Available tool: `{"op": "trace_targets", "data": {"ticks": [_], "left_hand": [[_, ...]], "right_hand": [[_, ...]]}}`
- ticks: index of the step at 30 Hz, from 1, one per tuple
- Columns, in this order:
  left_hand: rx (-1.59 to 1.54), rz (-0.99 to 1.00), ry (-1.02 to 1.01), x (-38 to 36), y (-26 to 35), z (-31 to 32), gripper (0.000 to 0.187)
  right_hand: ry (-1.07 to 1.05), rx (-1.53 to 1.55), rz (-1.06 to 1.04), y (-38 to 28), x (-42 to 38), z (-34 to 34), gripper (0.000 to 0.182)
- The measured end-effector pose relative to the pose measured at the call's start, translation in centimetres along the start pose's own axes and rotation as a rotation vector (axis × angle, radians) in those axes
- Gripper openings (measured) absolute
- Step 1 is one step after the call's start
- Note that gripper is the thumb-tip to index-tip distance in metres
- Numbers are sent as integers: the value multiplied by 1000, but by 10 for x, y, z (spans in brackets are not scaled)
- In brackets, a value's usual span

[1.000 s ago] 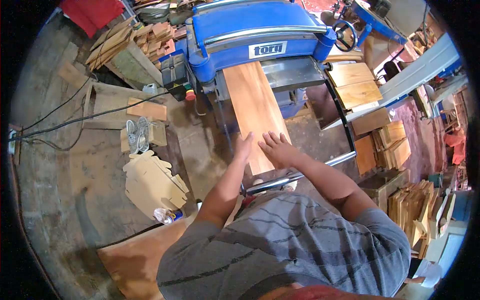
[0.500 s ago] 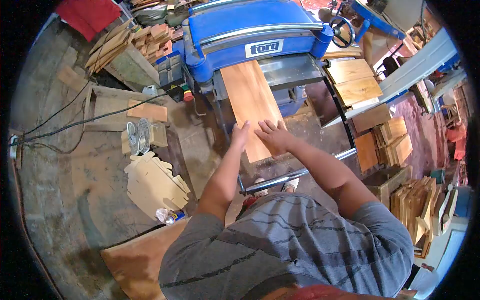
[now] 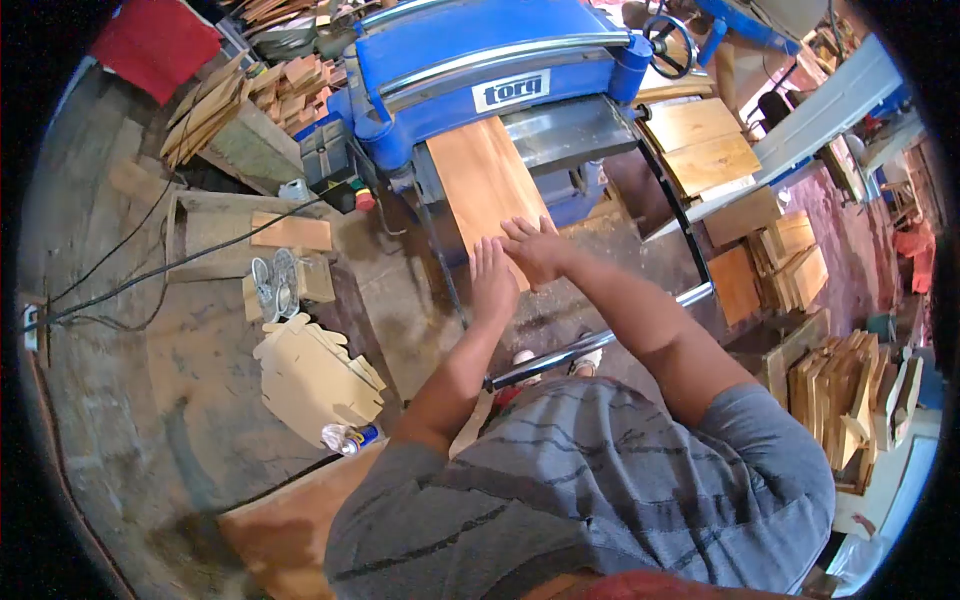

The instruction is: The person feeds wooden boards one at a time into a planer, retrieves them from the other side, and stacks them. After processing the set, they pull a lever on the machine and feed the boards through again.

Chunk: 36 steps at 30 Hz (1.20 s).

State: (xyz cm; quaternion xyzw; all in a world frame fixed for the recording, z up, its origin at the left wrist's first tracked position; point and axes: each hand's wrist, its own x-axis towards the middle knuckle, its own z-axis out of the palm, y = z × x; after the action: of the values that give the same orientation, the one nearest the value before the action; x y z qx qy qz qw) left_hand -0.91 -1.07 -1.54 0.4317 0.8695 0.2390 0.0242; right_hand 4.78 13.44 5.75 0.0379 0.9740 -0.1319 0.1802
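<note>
A reddish-brown wooden board (image 3: 487, 180) lies with its far end under the front of a blue machine (image 3: 500, 50) marked "torq". My left hand (image 3: 492, 280) rests on the near end of the board, its fingers stretched forward. Beside it on the right, my right hand (image 3: 535, 250) lies on the board's near right corner with its fingers spread. Both hands touch the board from above, and neither is wrapped round it. A metal plate (image 3: 565, 135) of the machine shows to the right of the board.
A chrome roller bar (image 3: 600, 345) crosses in front of my body. Stacked boards (image 3: 700, 145) stand right of the machine. At the left are a black cable (image 3: 200, 258), a wooden crate (image 3: 190, 215) and a cut beige sheet (image 3: 315, 375). A red emergency button (image 3: 364, 200) sits beside the machine.
The board has moved farther into the machine, and less of it shows. Both hands have moved forward with it, and my left hand now lies on top instead of at the left edge.
</note>
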Motion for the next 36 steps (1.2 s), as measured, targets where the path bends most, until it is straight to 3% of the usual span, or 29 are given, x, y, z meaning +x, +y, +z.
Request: {"op": "trace_targets", "data": {"ticks": [4,6,8,10,13,15,17,22,24,25,26,29,31,33,34,36], "left_hand": [[2,59,73,11,-5,10,50],[-36,234,273,14,-18,20,46],[52,122,175,20,-15,17,44],[62,145,160,28,-9,8,44],[111,148,140,26,-18,5,43],[120,176,157,43,-10,3,43],[135,56,96,42,-2,-6,42],[176,104,86,62,-2,-6,41],[135,-58,63,74,10,1,40],[115,-41,47,86,15,17,39],[124,-35,36,95,39,27,39],[-147,317,-60,128,158,63,37],[-204,451,-135,154,229,103,33],[-257,623,-248,213,302,160,27],[-256,621,-258,229,316,176,27],[-220,472,-322,250,336,205,29]], "right_hand": [[-33,-61,3,9,15,-8,103],[112,51,-60,20,17,20,83],[174,86,-22,24,3,33,75],[251,96,-20,34,-7,41,67],[574,200,20,44,-41,85,61],[550,237,46,43,-85,75,62],[509,299,85,53,-135,69,64],[960,709,510,125,-246,73,48],[1188,843,703,163,-278,83,38],[1219,957,801,188,-291,90,34],[1263,992,844,216,-300,100,29],[1390,1076,827,307,-301,134,28],[1182,1444,871,369,-289,147,27],[1074,1485,865,460,-244,191,26],[1017,1775,943,481,-229,185,21],[843,1961,994,536,-196,211,20]]}}
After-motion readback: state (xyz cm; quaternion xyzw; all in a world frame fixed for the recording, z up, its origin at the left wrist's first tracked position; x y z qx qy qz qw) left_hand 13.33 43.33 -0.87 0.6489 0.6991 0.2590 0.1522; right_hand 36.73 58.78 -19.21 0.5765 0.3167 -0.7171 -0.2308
